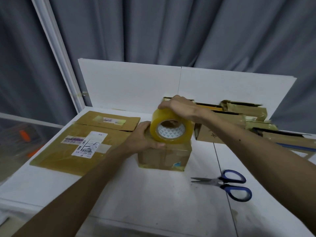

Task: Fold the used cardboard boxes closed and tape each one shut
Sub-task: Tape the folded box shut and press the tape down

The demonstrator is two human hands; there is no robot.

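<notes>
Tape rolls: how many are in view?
1: the tape roll, gripped by the right hand atop the small box the left hand holds. More may hide behind piled boxes.

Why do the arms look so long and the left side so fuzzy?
Head view: the wide-angle lens stretches the arms toward the corners; the flat box at left looks smeared, probably motion blur; the tape roll and scissors look sharper.

Yellowish tape roll [171,128] stands atop small closed cardboard box [164,157].
</notes>
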